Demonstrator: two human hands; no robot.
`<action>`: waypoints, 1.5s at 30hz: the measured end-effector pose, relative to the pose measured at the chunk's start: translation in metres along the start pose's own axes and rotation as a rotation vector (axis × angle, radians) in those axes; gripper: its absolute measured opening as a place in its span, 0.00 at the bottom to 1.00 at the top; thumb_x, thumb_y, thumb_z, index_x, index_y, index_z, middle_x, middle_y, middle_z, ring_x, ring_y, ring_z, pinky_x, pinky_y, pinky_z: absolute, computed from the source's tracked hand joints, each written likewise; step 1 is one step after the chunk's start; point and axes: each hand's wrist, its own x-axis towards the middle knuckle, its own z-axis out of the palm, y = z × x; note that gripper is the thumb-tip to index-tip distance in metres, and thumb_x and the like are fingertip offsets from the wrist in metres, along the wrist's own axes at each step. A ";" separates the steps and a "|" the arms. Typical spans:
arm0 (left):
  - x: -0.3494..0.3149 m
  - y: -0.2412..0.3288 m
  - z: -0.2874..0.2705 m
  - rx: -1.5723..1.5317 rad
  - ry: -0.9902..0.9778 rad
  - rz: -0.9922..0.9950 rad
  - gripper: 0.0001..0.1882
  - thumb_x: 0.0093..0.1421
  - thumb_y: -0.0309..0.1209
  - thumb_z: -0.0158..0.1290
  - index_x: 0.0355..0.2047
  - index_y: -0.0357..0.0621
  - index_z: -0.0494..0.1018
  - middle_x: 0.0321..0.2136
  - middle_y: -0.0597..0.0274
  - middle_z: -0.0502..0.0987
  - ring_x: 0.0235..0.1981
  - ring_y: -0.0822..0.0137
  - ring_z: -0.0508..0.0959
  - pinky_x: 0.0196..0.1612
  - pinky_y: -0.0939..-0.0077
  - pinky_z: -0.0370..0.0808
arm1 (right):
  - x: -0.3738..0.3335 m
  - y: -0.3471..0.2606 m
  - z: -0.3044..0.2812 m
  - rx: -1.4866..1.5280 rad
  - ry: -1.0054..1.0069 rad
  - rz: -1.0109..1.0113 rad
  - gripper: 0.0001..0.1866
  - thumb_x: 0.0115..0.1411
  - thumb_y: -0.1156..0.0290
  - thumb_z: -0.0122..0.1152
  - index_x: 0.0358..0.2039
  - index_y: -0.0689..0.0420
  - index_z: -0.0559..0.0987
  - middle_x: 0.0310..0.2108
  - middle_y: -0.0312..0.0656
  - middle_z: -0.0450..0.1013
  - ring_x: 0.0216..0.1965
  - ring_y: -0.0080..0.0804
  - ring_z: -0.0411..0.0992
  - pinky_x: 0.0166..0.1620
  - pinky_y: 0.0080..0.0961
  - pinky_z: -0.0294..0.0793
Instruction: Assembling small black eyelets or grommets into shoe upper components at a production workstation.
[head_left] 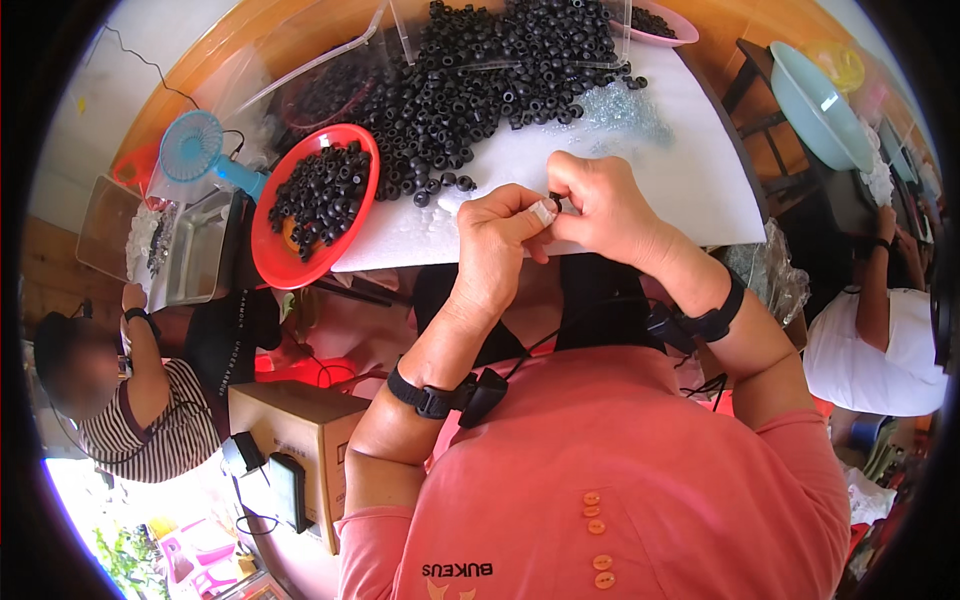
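Note:
My left hand (495, 240) and my right hand (607, 212) meet over the near edge of the white-covered table. A small black ring-shaped part (556, 201) shows between their fingertips. My left thumb, wrapped in white tape (543, 211), and its fingers are closed on that part. The fingers of my right hand are pinched against it, and what else they hold is hidden. Beyond my hands lies a big heap of similar black parts (470, 85). A pile of small clear bluish pieces (625, 115) is spread to its right.
A red bowl (262, 245) of black parts sits at the left, beside a blue fan (193, 147). A pink dish (680, 30) is at the far right. A person in stripes (165, 425) is at left, another in white (870, 350) at right. A cardboard box (280, 430) stands below.

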 end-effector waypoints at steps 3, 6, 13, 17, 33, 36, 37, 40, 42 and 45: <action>-0.002 0.000 -0.001 0.026 -0.007 -0.004 0.08 0.61 0.26 0.55 0.30 0.32 0.77 0.22 0.59 0.77 0.19 0.72 0.73 0.22 0.80 0.69 | -0.006 -0.009 0.007 -0.179 0.125 -0.126 0.15 0.43 0.70 0.67 0.25 0.56 0.67 0.19 0.41 0.71 0.21 0.44 0.72 0.24 0.37 0.68; -0.002 0.002 0.001 0.058 -0.018 0.004 0.08 0.61 0.27 0.55 0.29 0.32 0.77 0.21 0.59 0.77 0.18 0.72 0.73 0.22 0.81 0.69 | -0.010 -0.004 0.014 -0.218 0.251 -0.233 0.13 0.45 0.73 0.65 0.23 0.55 0.67 0.18 0.41 0.70 0.19 0.44 0.72 0.23 0.35 0.68; 0.002 0.001 0.000 0.038 0.030 -0.012 0.09 0.61 0.27 0.55 0.30 0.31 0.78 0.21 0.58 0.78 0.17 0.70 0.74 0.19 0.80 0.69 | -0.018 -0.002 0.033 0.081 0.336 0.088 0.14 0.48 0.72 0.69 0.24 0.56 0.68 0.13 0.41 0.67 0.15 0.36 0.70 0.20 0.30 0.66; -0.011 0.023 -0.009 0.045 0.079 0.098 0.09 0.59 0.27 0.57 0.29 0.30 0.77 0.20 0.57 0.77 0.19 0.70 0.75 0.18 0.80 0.70 | -0.022 -0.006 0.015 0.276 0.195 0.138 0.13 0.49 0.75 0.71 0.29 0.59 0.72 0.14 0.34 0.65 0.16 0.18 0.61 0.22 0.18 0.61; 0.007 0.036 -0.057 1.352 0.352 0.791 0.25 0.47 0.28 0.64 0.48 0.41 0.76 0.46 0.53 0.75 0.50 0.53 0.71 0.54 0.63 0.69 | -0.042 -0.001 0.022 0.341 0.282 0.068 0.09 0.53 0.77 0.67 0.28 0.59 0.74 0.24 0.35 0.73 0.23 0.19 0.69 0.27 0.19 0.68; 0.025 0.023 -0.051 1.517 0.322 0.725 0.33 0.53 0.39 0.62 0.58 0.43 0.68 0.56 0.46 0.69 0.60 0.46 0.63 0.61 0.53 0.60 | -0.045 -0.007 0.020 0.326 0.256 0.055 0.09 0.52 0.78 0.67 0.28 0.59 0.73 0.25 0.36 0.72 0.23 0.22 0.69 0.27 0.19 0.68; 0.035 0.016 -0.053 1.606 0.340 0.705 0.35 0.55 0.43 0.60 0.60 0.44 0.66 0.58 0.43 0.67 0.62 0.44 0.61 0.63 0.49 0.57 | -0.047 -0.007 0.020 0.326 0.256 0.043 0.09 0.52 0.79 0.67 0.28 0.59 0.73 0.25 0.36 0.72 0.23 0.22 0.69 0.27 0.19 0.68; 0.049 0.003 -0.053 1.626 0.254 0.596 0.36 0.59 0.48 0.55 0.63 0.44 0.63 0.63 0.40 0.62 0.66 0.43 0.56 0.64 0.47 0.53 | -0.050 -0.003 0.024 0.341 0.282 0.003 0.09 0.51 0.80 0.67 0.28 0.59 0.73 0.25 0.36 0.71 0.22 0.22 0.67 0.26 0.20 0.67; 0.052 0.000 -0.048 1.649 0.223 0.597 0.35 0.60 0.48 0.53 0.63 0.44 0.63 0.63 0.41 0.61 0.66 0.43 0.57 0.64 0.48 0.54 | -0.050 -0.003 0.024 0.314 0.303 -0.010 0.10 0.51 0.81 0.67 0.27 0.59 0.73 0.24 0.36 0.70 0.22 0.23 0.67 0.26 0.21 0.67; 0.052 -0.003 -0.041 1.614 0.106 0.649 0.34 0.61 0.48 0.51 0.63 0.44 0.63 0.63 0.41 0.61 0.66 0.43 0.57 0.65 0.48 0.53 | -0.049 -0.004 0.024 0.276 0.316 -0.003 0.09 0.50 0.80 0.67 0.27 0.58 0.73 0.23 0.37 0.69 0.22 0.28 0.68 0.26 0.24 0.67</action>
